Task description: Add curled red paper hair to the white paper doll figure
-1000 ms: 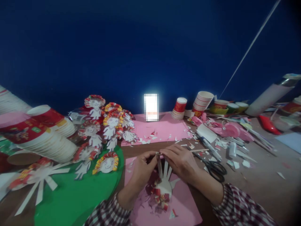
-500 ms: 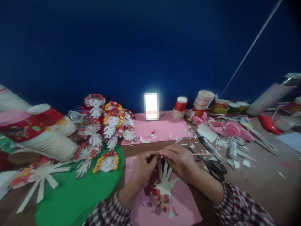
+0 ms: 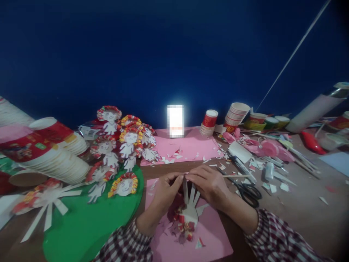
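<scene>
A cut paper cup lies spread out over the pink sheet, with straight white strips toward the far side and red-and-yellow curled strips near me. My left hand is closed, its thumb and forefinger pinching the far end of one strip. Fingertips of my right hand meet them at that same strip end, also closed. A thin wooden stick sticks out to the right from behind my right hand; its other end is hidden, so whether the hand grips it I cannot tell.
Paper figures with curled red-and-yellow rims stand at left by a green board. Stacked paper cups lean farther left. Black scissors, a glue bottle and paper scraps lie right. A bright blurred block stands behind.
Both hands stay at the strip's end with only slight finger movement. The whole view has shifted a little, so most things sit slightly higher in it.
</scene>
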`<state>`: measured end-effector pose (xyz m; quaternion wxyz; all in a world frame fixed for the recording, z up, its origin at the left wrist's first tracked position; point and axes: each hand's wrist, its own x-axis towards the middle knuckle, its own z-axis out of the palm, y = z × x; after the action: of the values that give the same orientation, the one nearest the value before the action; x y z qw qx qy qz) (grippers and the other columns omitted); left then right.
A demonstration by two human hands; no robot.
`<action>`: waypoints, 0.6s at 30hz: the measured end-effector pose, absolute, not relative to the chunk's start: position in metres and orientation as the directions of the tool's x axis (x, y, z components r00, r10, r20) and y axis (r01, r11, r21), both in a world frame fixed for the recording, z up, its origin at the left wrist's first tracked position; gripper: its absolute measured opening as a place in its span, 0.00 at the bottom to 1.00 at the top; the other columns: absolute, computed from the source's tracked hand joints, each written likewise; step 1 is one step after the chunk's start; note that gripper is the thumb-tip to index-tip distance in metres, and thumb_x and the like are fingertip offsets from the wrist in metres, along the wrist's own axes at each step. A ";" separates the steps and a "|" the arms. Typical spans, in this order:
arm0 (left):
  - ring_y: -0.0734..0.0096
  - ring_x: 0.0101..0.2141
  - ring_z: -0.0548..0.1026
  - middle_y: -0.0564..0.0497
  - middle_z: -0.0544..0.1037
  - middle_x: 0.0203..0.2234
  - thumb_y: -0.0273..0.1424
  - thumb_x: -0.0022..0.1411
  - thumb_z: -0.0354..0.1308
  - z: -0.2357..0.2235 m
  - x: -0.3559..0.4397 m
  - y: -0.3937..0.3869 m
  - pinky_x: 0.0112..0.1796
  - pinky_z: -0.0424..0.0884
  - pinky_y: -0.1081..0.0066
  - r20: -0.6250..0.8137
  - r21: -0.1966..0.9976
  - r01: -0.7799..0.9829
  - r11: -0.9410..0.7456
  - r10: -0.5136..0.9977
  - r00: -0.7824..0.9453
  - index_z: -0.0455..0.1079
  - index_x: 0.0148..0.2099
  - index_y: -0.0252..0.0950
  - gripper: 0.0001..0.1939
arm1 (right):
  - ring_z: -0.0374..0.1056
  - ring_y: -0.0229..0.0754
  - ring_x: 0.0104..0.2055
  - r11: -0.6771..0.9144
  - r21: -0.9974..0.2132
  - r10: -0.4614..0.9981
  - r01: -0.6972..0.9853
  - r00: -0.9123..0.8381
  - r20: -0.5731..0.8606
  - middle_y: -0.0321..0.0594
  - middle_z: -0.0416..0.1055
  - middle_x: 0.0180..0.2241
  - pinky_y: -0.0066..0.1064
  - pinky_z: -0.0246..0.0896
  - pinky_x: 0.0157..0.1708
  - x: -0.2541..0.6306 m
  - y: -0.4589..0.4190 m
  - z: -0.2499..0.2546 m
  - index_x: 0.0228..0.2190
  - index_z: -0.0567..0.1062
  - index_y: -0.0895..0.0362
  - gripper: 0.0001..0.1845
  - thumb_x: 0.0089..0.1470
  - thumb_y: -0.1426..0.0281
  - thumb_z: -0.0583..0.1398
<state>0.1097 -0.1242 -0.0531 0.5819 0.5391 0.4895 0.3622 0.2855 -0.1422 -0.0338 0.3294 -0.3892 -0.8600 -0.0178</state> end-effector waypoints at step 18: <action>0.73 0.24 0.71 0.51 0.76 0.23 0.34 0.58 0.54 -0.057 0.115 -0.123 0.27 0.67 0.76 -0.024 0.981 0.194 -0.020 0.975 0.219 0.73 0.32 0.32 0.11 | 0.66 0.41 0.40 0.624 -0.299 0.734 0.722 -0.411 0.540 0.42 0.72 0.37 0.34 0.63 0.41 0.288 -0.138 -0.045 0.40 0.72 0.57 0.10 0.58 0.72 0.53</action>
<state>0.1153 -0.1229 -0.0569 0.5015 0.5983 0.4885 0.3897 0.2878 -0.1381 -0.0453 0.3262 -0.4334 -0.8400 0.0095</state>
